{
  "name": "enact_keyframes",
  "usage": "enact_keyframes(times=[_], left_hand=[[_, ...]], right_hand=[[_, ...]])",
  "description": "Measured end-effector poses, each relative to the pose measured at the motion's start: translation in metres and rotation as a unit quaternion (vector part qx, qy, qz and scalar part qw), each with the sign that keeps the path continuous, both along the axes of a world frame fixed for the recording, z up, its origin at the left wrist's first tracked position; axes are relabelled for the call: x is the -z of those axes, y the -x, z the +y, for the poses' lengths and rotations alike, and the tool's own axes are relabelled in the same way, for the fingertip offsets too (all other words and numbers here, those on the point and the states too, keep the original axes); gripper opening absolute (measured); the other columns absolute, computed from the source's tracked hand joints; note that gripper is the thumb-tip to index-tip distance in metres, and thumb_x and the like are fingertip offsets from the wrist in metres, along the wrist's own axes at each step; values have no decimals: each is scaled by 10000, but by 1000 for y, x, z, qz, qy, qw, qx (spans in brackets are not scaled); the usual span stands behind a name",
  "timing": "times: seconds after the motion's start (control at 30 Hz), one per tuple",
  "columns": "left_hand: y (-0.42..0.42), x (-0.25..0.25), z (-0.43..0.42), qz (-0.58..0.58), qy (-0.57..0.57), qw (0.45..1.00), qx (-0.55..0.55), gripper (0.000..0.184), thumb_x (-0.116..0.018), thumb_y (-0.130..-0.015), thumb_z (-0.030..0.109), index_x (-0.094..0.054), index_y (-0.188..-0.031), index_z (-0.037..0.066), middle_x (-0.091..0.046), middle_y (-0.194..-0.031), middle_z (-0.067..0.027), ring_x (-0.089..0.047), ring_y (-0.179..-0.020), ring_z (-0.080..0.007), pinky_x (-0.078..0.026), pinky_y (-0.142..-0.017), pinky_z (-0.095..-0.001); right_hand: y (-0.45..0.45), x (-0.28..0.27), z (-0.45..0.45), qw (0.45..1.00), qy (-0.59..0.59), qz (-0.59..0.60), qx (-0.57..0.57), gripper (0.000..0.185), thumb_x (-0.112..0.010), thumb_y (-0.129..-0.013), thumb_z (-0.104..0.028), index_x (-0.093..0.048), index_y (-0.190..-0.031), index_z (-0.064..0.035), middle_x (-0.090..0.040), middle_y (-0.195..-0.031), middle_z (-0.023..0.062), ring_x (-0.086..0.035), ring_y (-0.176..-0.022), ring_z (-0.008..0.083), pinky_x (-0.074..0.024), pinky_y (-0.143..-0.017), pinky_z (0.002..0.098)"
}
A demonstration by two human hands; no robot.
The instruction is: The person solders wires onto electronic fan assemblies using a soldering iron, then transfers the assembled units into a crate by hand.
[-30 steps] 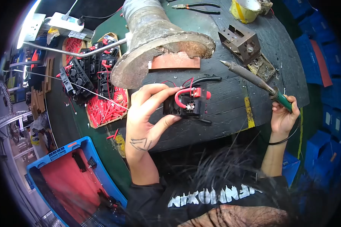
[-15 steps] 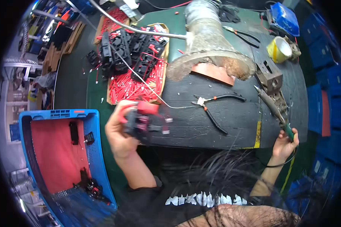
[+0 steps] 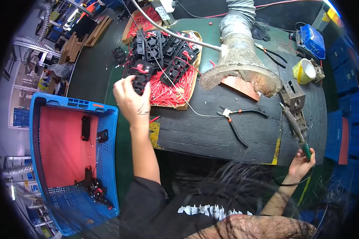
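My left hand (image 3: pixel 128 97) grips a black fan unit (image 3: pixel 142 71) with red wire on top, over the near left edge of a shallow cardboard box (image 3: pixel 180 106). More black fans (image 3: pixel 152 47) are heaped in that box above many small red tubes (image 3: pixel 163 95). At the right, my right hand (image 3: pixel 300 164) is closed round the green handle of a soldering iron (image 3: pixel 294 124). The iron's tip points away from me, beside a metal stand (image 3: pixel 293 96). Wire cutters (image 3: pixel 235 112) with black and orange handles lie spread on the bench between my hands.
A metal extraction hood (image 3: pixel 241 59) on a ribbed hose stands mid-bench, above a copper-coloured block (image 3: pixel 240 88). Behind are pliers (image 3: pixel 271 53) and a yellow-and-white roll (image 3: pixel 304 71). A blue crate (image 3: pixel 75 102) with several fans inside stands at the left. A thin wire crosses the bench.
My left hand has moved away from me with the fan, from the bench's near edge to the box. My right hand still holds the soldering iron. The whole view has shifted slightly.
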State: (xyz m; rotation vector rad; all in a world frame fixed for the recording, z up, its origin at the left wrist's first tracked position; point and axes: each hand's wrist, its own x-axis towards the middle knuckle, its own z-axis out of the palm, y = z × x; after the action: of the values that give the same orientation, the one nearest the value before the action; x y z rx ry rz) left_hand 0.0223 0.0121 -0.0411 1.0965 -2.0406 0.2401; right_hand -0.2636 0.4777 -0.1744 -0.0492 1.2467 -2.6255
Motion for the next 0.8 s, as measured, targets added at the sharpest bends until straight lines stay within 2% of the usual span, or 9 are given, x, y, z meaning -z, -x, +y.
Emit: enact_keyframes(times=[0.17,0.27,0.37,0.43,0.6,0.73,0.8], left_hand=[[28,24,6,23,22,997,70,446,-824,-667,141,-603,-1043,44,-520,-1007,-121,-520,-976,-317,-444,-871,-429],[46,25,11,21,40,996,81,475,-824,-659,121,-602,-1070,38,-506,-1009,-126,-514,-968,-317,-445,-853,-425],[57,26,4,20,29,997,74,480,-824,-667,140,-605,-1081,37,-508,-1017,-126,-513,-968,-315,-447,-859,-428],[64,24,0,16,35,997,67,483,-826,-679,181,-612,-1087,37,-512,-1021,-126,-514,-966,-313,-451,-862,-428],[78,29,-13,24,35,998,42,496,-823,-704,246,-619,-1102,34,-515,-1012,-122,-516,-959,-310,-458,-853,-414],[83,33,-12,-4,27,999,45,528,-794,-744,283,-607,-1149,2,-518,-1012,-132,-512,-967,-308,-459,-859,-414],[81,37,-14,7,3,996,85,572,-779,-763,280,-583,-1203,-28,-526,-1052,-158,-508,-982,-322,-457,-879,-416]], right_hand=[[-1,-4,-6,1000,-7,-22,17,297,-598,-923,-324,-626,-1046,-55,-692,-911,104,-675,-748,220,-535,-631,261],[0,-3,-1,1000,-6,-1,5,312,-555,-960,-305,-632,-1097,-35,-700,-937,137,-671,-771,217,-549,-656,268],[1,-3,-3,1000,13,8,-10,311,-564,-956,-301,-628,-1098,-31,-700,-938,146,-674,-775,221,-552,-654,266],[-1,-4,-5,999,-28,-2,23,311,-580,-938,-336,-623,-1052,-50,-693,-911,107,-682,-760,219,-541,-641,257],[-2,-5,-6,1000,-19,-2,21,300,-576,-943,-326,-624,-1053,-52,-695,-911,111,-685,-765,219,-547,-643,255],[-1,-5,-5,1000,-11,2,16,297,-580,-943,-324,-624,-1054,-52,-695,-916,121,-684,-762,222,-547,-641,255],[0,-5,-4,1000,-13,-1,14,297,-581,-942,-323,-628,-1053,-52,-695,-921,125,-682,-763,223,-546,-644,256]])
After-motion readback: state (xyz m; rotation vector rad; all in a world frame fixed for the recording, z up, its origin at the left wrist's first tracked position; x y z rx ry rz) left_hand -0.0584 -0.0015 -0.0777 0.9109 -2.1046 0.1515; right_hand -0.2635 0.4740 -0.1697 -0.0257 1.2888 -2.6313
